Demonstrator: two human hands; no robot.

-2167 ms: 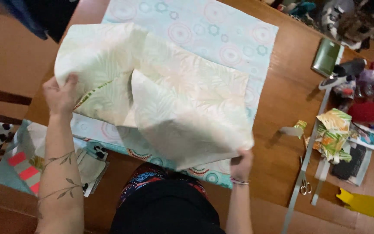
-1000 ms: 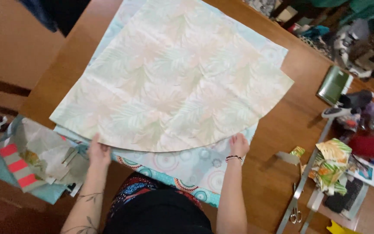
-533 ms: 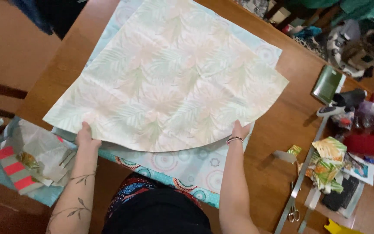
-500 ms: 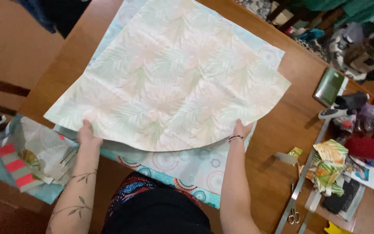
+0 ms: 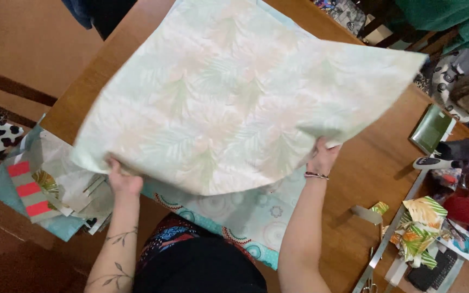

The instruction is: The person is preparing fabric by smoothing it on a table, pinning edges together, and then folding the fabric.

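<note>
— What do the hands have?

— From my feed, the left hand (image 5: 123,182), lower left of centre, is closed on the near edge of the pale leaf-print fabric (image 5: 234,103). The right hand (image 5: 324,157), right of centre with a bracelet at the wrist, pinches the same edge further along.

— Where is the fabric itself?

— Lifted and spread across the middle and top of the frame, its far corner reaching the upper right. I think it hangs clear of the counter (image 5: 365,179), though the blur makes that hard to confirm.

— And beneath it?

— A turquoise cloth with circle patterns (image 5: 251,217) lies on the counter, showing below the lifted edge at lower centre.

— Further out?

— At lower left, a heap of fabric scraps (image 5: 50,190), one with red stripes. At lower right, a crumpled leafy orange-and-green scrap (image 5: 416,228) beside a long metal ruler (image 5: 392,233). At the right edge, a green flat case (image 5: 432,128).
</note>
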